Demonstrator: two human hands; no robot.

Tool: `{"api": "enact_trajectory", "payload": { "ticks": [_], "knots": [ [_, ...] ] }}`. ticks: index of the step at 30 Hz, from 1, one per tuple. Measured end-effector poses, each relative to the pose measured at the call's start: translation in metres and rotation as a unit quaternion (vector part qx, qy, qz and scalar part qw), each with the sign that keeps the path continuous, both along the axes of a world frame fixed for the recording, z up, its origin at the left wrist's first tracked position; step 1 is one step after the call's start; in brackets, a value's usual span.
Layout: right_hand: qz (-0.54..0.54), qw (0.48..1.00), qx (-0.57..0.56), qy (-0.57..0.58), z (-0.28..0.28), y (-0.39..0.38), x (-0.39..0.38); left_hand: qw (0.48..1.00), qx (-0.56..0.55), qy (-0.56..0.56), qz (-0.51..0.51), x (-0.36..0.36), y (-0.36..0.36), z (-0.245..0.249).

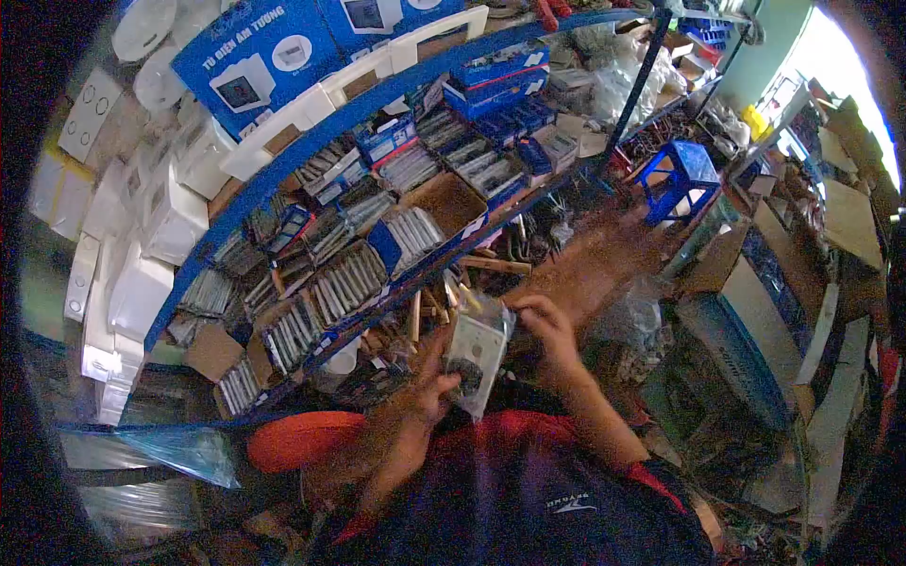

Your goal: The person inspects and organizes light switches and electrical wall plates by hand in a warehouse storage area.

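Note:
Close to my body I hold a white wall plate in a clear plastic bag [479, 351], with small dark spots on its face and something dark at its lower left corner. My left hand [429, 382] grips it from the left side, thumb over the front. My right hand [540, 325] is closed at the bag's upper right edge, seemingly pinching the plastic; its fingertips are partly hidden. Just beyond my hands, a shelf holds open cardboard boxes [477, 200] with rows of flat bagged plates [412, 233].
Blue printed cartons [247, 80] and white plastic housings [175, 212] fill the upper shelf at left. A blue stool [694, 165] stands on the brown floor [595, 250]. Cardboard cartons [736, 354] crowd the right side. A blue shelf post [637, 90] rises at the back.

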State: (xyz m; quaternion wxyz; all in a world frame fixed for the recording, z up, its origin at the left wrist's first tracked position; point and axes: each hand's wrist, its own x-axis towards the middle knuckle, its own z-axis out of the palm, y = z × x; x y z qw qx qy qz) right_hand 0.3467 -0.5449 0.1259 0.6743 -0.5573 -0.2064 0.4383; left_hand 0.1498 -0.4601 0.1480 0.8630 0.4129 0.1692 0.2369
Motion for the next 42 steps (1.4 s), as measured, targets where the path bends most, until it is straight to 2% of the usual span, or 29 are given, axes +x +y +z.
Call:
{"api": "enact_trajectory", "payload": {
  "ticks": [1, 3, 4, 5, 7, 8, 11, 12, 13, 14, 15, 16, 19, 22, 25, 29, 32, 34, 36, 37, 38, 41, 42],
  "knots": [
    [0.006, 0.999, 0.035, 0.009, -0.007, 0.002, -0.017, 0.998, 0.000, 0.044, 0.033, 0.003, -0.002, -0.013],
    [0.039, 0.989, 0.067, 0.127, -0.005, 0.006, -0.050, 0.987, 0.006, 0.129, 0.095, 0.011, -0.006, -0.046],
    [0.058, 0.995, 0.057, 0.063, 0.026, 0.006, -0.056, 0.981, 0.040, 0.159, 0.104, 0.015, 0.001, -0.048],
    [0.086, 0.993, 0.069, 0.045, 0.026, 0.008, -0.057, 0.972, 0.110, 0.126, 0.164, 0.019, 0.003, -0.049],
    [0.140, 0.986, 0.091, 0.019, 0.024, 0.004, -0.068, 0.927, 0.244, 0.065, 0.278, 0.037, 0.002, -0.003],
    [0.186, 0.973, 0.086, -0.108, 0.038, -0.001, -0.069, 0.935, 0.217, 0.063, 0.274, 0.038, 0.004, -0.003],
    [0.214, 0.934, 0.097, -0.269, 0.052, -0.016, -0.075, 0.958, 0.164, 0.066, 0.227, 0.031, 0.022, -0.007],
    [0.223, 0.929, 0.105, -0.277, 0.063, -0.018, -0.076, 0.964, 0.143, 0.076, 0.211, 0.029, 0.022, 0.000],
    [0.237, 0.902, 0.108, -0.345, 0.072, -0.019, -0.078, 0.969, 0.123, 0.088, 0.195, 0.030, 0.021, 0.019],
    [0.248, 0.870, 0.112, -0.411, 0.081, -0.018, -0.080, 0.986, 0.067, -0.056, 0.141, 0.028, 0.020, 0.012],
    [0.257, 0.834, 0.115, -0.474, 0.085, -0.016, -0.082, 0.985, 0.034, -0.112, 0.123, 0.026, 0.018, 0.011],
    [0.228, 0.823, 0.148, -0.498, 0.088, -0.010, -0.083, 0.981, 0.000, -0.165, 0.103, 0.026, 0.015, 0.014],
    [0.217, 0.738, 0.197, -0.608, 0.093, 0.006, -0.072, 0.984, -0.025, -0.076, 0.160, 0.031, 0.000, 0.044],
    [0.151, 0.741, 0.133, -0.641, 0.122, 0.030, -0.047, 0.975, -0.056, 0.016, 0.212, 0.035, -0.015, 0.068],
    [0.137, 0.772, 0.098, -0.613, 0.130, 0.042, -0.039, 0.983, -0.121, -0.119, 0.072, 0.023, -0.006, 0.049],
    [0.243, 0.761, 0.133, -0.586, 0.110, 0.016, -0.080, 0.974, -0.176, -0.110, 0.091, 0.011, -0.004, 0.024],
    [0.288, 0.779, 0.136, -0.540, 0.093, 0.011, -0.075, 0.962, -0.223, -0.117, 0.103, 0.014, 0.006, -0.004],
    [0.349, 0.850, 0.083, -0.387, 0.084, 0.013, -0.058, 0.948, -0.262, -0.135, 0.118, 0.021, 0.010, -0.027],
    [0.296, 0.817, 0.093, -0.486, 0.084, 0.027, -0.038, 0.930, -0.307, -0.162, 0.121, 0.032, 0.011, -0.027],
    [0.210, 0.726, 0.126, -0.642, 0.087, 0.034, -0.029, 0.946, -0.268, -0.121, 0.134, 0.037, -0.004, 0.026],
    [0.181, 0.703, 0.088, -0.682, 0.104, 0.038, -0.023, 0.943, -0.286, -0.120, 0.119, 0.043, -0.005, 0.031],
    [0.074, 0.731, 0.050, -0.677, 0.132, 0.050, -0.015, 0.950, -0.282, -0.114, 0.073, 0.041, -0.005, 0.015],
    [0.067, 0.754, 0.037, -0.652, 0.119, 0.054, -0.018, 0.955, -0.269, -0.111, 0.057, 0.039, -0.002, 0.008]
  ]
}}
